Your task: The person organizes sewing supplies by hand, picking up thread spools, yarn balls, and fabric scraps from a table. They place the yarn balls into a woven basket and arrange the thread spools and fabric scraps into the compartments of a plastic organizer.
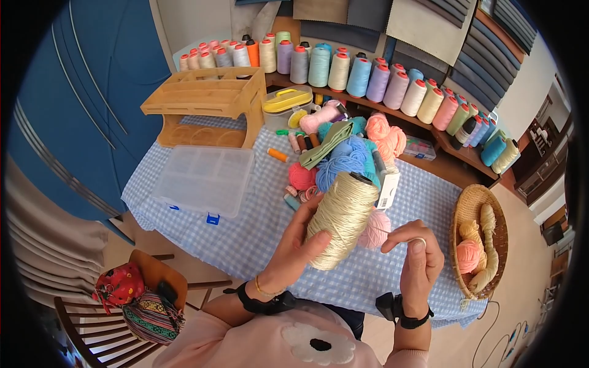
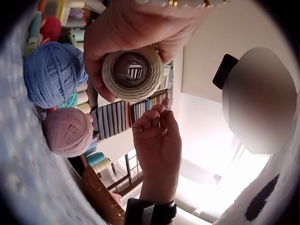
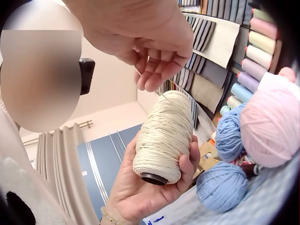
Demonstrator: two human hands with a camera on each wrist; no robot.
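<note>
My left hand (image 1: 293, 240) grips a large cone of cream yarn (image 1: 343, 222), held tilted over the front of the table. In the right wrist view its fingers and thumb wrap the lower part of the cone (image 3: 164, 136), whose dark core end shows. Beside it, my right hand (image 1: 422, 253) pinches the loose strand of this yarn between thumb and curled fingers. A short length of strand (image 3: 163, 96) runs from the cone toward those fingers. Behind the cone, a pale pink yarn ball (image 1: 376, 229) lies on the checked cloth, next to blue yarn (image 1: 346, 158).
Heaped yarn, small spools and a folded green cloth (image 1: 328, 145) cover the table's middle. A wooden rack (image 1: 202, 98) and clear plastic case (image 1: 205, 181) stand left. At right sits a wicker basket (image 1: 457, 236) with yarn. Thread cones (image 1: 359, 76) line the shelf behind.
</note>
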